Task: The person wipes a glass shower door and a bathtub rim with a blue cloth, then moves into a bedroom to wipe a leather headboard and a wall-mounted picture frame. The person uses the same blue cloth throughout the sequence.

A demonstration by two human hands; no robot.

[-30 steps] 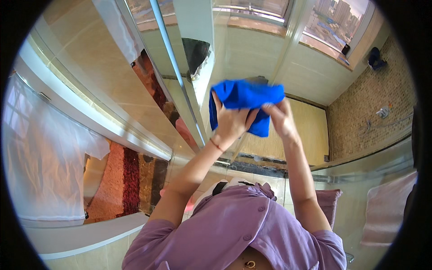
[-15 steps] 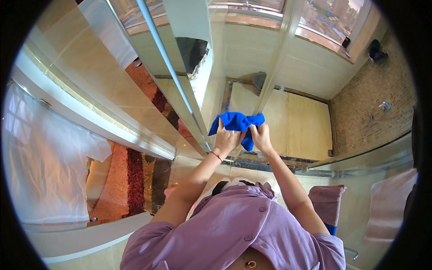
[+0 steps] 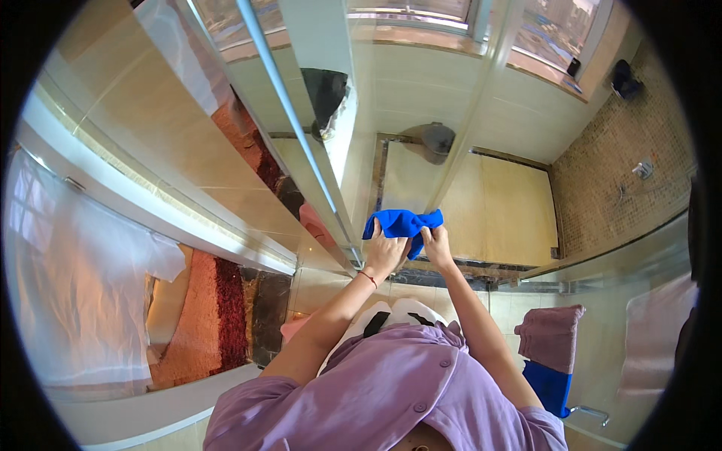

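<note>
A blue cloth [image 3: 404, 222] is bunched between my two hands in front of my body. My left hand [image 3: 385, 254] grips its left part, the thumb pressed up against the fabric. My right hand [image 3: 436, 246] pinches the cloth at its right end, and a loose corner hangs down between the hands. Just beyond the cloth stands a glass panel with a pale upright edge [image 3: 460, 143]. Whether the cloth touches the glass I cannot tell. Some fingers of both hands are hidden.
Behind the glass are a grey bucket [image 3: 436, 140] and a shower tap [image 3: 642, 169] on a mosaic wall. A mauve towel [image 3: 550, 338] and a blue towel [image 3: 547, 387] hang at the right by a metal bar [image 3: 590, 413]. At left lies an orange-and-red rug [image 3: 203, 327] by a doorway.
Hands and cloth sit slightly lower in the picture and a little to the right, as the whole view has shifted. Both hands keep hold of the cloth. More of the blue towel shows.
</note>
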